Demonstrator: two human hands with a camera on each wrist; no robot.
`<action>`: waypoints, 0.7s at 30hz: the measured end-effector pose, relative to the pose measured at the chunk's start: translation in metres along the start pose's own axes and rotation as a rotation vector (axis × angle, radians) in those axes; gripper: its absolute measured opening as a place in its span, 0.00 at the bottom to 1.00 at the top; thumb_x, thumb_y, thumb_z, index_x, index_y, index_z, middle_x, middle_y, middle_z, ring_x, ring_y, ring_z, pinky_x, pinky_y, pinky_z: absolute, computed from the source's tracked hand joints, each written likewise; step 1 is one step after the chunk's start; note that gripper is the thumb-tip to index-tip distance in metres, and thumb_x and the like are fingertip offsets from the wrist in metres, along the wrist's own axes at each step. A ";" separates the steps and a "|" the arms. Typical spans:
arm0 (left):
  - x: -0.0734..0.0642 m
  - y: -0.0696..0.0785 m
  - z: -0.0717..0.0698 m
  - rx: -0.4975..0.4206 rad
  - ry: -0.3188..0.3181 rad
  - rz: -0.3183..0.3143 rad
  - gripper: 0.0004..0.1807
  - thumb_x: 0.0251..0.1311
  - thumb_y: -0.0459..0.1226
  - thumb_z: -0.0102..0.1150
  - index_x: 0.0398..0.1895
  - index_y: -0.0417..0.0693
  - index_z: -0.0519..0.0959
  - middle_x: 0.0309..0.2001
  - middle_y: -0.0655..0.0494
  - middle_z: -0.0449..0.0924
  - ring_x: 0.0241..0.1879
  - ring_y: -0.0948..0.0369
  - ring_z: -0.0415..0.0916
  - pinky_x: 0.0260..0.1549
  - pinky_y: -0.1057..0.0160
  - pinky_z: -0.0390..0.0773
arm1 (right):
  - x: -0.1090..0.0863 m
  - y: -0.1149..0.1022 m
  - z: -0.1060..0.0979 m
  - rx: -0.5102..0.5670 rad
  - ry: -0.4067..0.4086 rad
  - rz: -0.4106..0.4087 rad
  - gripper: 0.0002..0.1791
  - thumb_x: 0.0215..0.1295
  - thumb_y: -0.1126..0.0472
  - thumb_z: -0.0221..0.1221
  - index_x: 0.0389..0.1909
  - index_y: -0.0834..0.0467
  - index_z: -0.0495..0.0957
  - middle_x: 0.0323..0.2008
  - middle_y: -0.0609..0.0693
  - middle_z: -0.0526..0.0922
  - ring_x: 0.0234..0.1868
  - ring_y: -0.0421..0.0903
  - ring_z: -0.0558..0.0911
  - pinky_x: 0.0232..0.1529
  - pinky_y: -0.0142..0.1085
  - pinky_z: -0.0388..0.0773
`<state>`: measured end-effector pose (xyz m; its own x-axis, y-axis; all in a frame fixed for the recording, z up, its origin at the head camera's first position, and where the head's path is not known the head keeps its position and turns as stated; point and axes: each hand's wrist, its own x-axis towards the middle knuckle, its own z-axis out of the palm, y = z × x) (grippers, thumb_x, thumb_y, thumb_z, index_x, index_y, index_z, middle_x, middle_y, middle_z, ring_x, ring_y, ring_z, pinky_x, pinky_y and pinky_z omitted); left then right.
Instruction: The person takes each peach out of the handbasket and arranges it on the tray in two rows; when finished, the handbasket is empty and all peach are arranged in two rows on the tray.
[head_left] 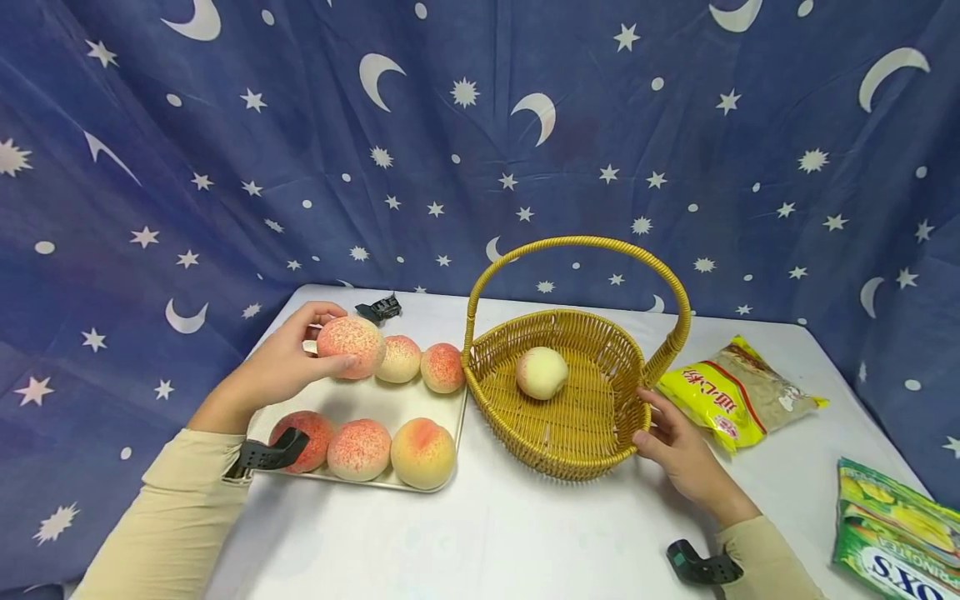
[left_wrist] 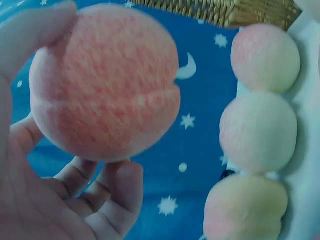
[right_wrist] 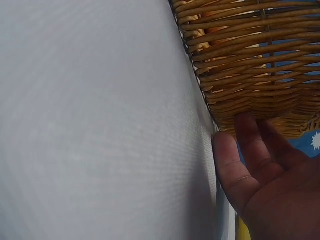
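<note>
In the head view my left hand [head_left: 277, 367] grips a pink-speckled peach [head_left: 349, 346] over the back left of a cream tray [head_left: 382, 403]. The left wrist view shows the thumb and fingers around this peach [left_wrist: 107, 85]. Several peaches lie on the tray in two rows, such as a yellowish one [head_left: 423, 454] at the front right. A woven basket [head_left: 517, 437] with a tall handle stands right of the tray, with one pale peach [head_left: 542, 372] inside. My right hand [head_left: 686, 458] touches its right side, fingers extended against the wicker [right_wrist: 250, 85] in the right wrist view.
A yellow food bag [head_left: 738, 392] lies right of the basket, and a green packet [head_left: 896, 529] at the right table edge. A small black item [head_left: 380, 308] sits behind the tray. The dark blue patterned curtain [head_left: 480, 150] hangs behind the white table [head_left: 480, 533].
</note>
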<state>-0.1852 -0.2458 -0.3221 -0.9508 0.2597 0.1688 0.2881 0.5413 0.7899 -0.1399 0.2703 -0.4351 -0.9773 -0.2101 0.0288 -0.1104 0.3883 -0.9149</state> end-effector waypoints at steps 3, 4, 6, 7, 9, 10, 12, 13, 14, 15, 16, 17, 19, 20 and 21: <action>-0.002 -0.004 -0.011 0.047 0.035 -0.052 0.33 0.61 0.37 0.69 0.66 0.39 0.64 0.58 0.41 0.70 0.51 0.48 0.69 0.38 0.60 0.76 | 0.000 0.000 0.000 0.005 -0.001 0.004 0.38 0.75 0.62 0.55 0.78 0.61 0.48 0.73 0.74 0.52 0.64 0.73 0.67 0.48 0.27 0.74; -0.002 -0.006 -0.014 0.055 0.041 -0.067 0.34 0.61 0.38 0.68 0.66 0.39 0.64 0.59 0.41 0.69 0.52 0.47 0.69 0.40 0.58 0.75 | 0.000 0.000 0.000 0.007 -0.001 0.006 0.38 0.75 0.62 0.55 0.78 0.61 0.48 0.73 0.74 0.52 0.65 0.73 0.67 0.49 0.27 0.75; -0.003 -0.010 -0.021 0.073 0.049 -0.097 0.35 0.62 0.40 0.68 0.68 0.40 0.64 0.61 0.41 0.69 0.56 0.45 0.69 0.43 0.55 0.73 | 0.001 0.000 0.000 0.010 0.001 0.008 0.38 0.75 0.62 0.55 0.78 0.61 0.48 0.73 0.74 0.52 0.65 0.73 0.66 0.49 0.28 0.75; -0.003 -0.013 -0.024 0.076 0.051 -0.109 0.35 0.63 0.41 0.67 0.68 0.40 0.63 0.63 0.41 0.69 0.58 0.44 0.69 0.45 0.54 0.72 | 0.001 0.000 0.000 0.009 0.002 0.011 0.38 0.75 0.62 0.55 0.79 0.61 0.48 0.73 0.74 0.52 0.65 0.73 0.66 0.50 0.29 0.75; -0.002 -0.019 -0.030 0.081 0.058 -0.125 0.36 0.63 0.42 0.67 0.69 0.39 0.64 0.64 0.41 0.70 0.61 0.43 0.68 0.48 0.57 0.72 | 0.001 0.000 0.000 0.002 0.002 0.013 0.38 0.75 0.62 0.55 0.79 0.61 0.47 0.73 0.74 0.51 0.66 0.73 0.65 0.51 0.31 0.76; -0.002 -0.023 -0.032 0.083 0.061 -0.134 0.36 0.64 0.42 0.67 0.69 0.38 0.63 0.64 0.40 0.70 0.62 0.42 0.68 0.49 0.60 0.71 | 0.001 -0.001 0.000 -0.005 0.002 0.014 0.38 0.76 0.61 0.55 0.79 0.61 0.47 0.73 0.74 0.51 0.66 0.74 0.65 0.52 0.33 0.77; -0.001 -0.029 -0.035 0.081 0.072 -0.159 0.37 0.64 0.44 0.67 0.70 0.38 0.62 0.64 0.39 0.70 0.62 0.43 0.68 0.47 0.67 0.72 | 0.001 -0.001 0.000 -0.014 0.002 0.017 0.38 0.76 0.61 0.55 0.79 0.61 0.47 0.73 0.74 0.51 0.66 0.74 0.64 0.54 0.38 0.77; -0.001 -0.032 -0.036 0.080 0.077 -0.174 0.38 0.64 0.44 0.66 0.71 0.38 0.61 0.64 0.38 0.69 0.62 0.43 0.68 0.44 0.71 0.72 | 0.001 -0.001 0.000 -0.019 0.002 0.017 0.38 0.76 0.61 0.55 0.79 0.61 0.47 0.73 0.73 0.50 0.67 0.74 0.64 0.55 0.40 0.77; 0.000 -0.036 -0.037 0.077 0.083 -0.188 0.39 0.64 0.45 0.66 0.72 0.38 0.60 0.65 0.38 0.69 0.62 0.44 0.68 0.42 0.74 0.72 | 0.001 -0.001 0.000 -0.020 0.001 0.017 0.38 0.76 0.61 0.55 0.79 0.61 0.47 0.73 0.73 0.50 0.67 0.74 0.64 0.55 0.41 0.77; 0.000 -0.038 -0.038 0.074 0.088 -0.199 0.40 0.65 0.45 0.66 0.73 0.38 0.59 0.65 0.37 0.68 0.62 0.44 0.68 0.41 0.76 0.71 | 0.001 -0.001 0.000 -0.022 0.000 0.017 0.38 0.76 0.61 0.55 0.79 0.61 0.47 0.73 0.74 0.51 0.66 0.74 0.64 0.55 0.41 0.77; 0.000 -0.041 -0.038 0.074 0.089 -0.208 0.41 0.65 0.45 0.66 0.73 0.38 0.58 0.65 0.37 0.67 0.61 0.44 0.68 0.40 0.78 0.71 | 0.001 -0.001 0.000 -0.021 0.001 0.019 0.38 0.76 0.61 0.55 0.79 0.61 0.47 0.73 0.74 0.51 0.66 0.73 0.65 0.54 0.39 0.77; 0.001 -0.044 -0.038 0.076 0.093 -0.216 0.41 0.65 0.46 0.66 0.74 0.38 0.58 0.65 0.36 0.67 0.61 0.45 0.68 0.39 0.79 0.71 | 0.001 -0.001 0.000 -0.021 0.002 0.020 0.38 0.76 0.61 0.55 0.79 0.61 0.47 0.73 0.74 0.51 0.66 0.73 0.65 0.54 0.37 0.77; 0.002 -0.049 -0.038 0.077 0.097 -0.224 0.42 0.65 0.46 0.65 0.74 0.37 0.58 0.65 0.35 0.66 0.60 0.45 0.68 0.39 0.79 0.70 | 0.001 -0.001 0.000 -0.019 0.002 0.020 0.38 0.76 0.61 0.55 0.79 0.61 0.47 0.73 0.74 0.51 0.66 0.73 0.66 0.52 0.33 0.76; 0.002 -0.051 -0.038 0.079 0.100 -0.228 0.42 0.65 0.46 0.65 0.74 0.37 0.58 0.65 0.35 0.66 0.60 0.45 0.68 0.39 0.79 0.70 | 0.001 0.000 0.001 -0.018 0.002 0.021 0.38 0.76 0.61 0.55 0.79 0.61 0.47 0.73 0.74 0.52 0.66 0.73 0.66 0.51 0.32 0.75; 0.002 -0.053 -0.038 0.078 0.104 -0.230 0.42 0.65 0.47 0.65 0.74 0.36 0.59 0.65 0.35 0.66 0.60 0.45 0.68 0.39 0.79 0.70 | 0.001 0.000 0.001 -0.020 0.003 0.022 0.38 0.76 0.61 0.55 0.79 0.61 0.47 0.73 0.74 0.52 0.65 0.73 0.66 0.51 0.32 0.75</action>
<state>-0.2069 -0.3047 -0.3413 -0.9977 0.0415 0.0531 0.0674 0.6378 0.7673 -0.1405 0.2694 -0.4351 -0.9801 -0.1985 0.0095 -0.0921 0.4111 -0.9069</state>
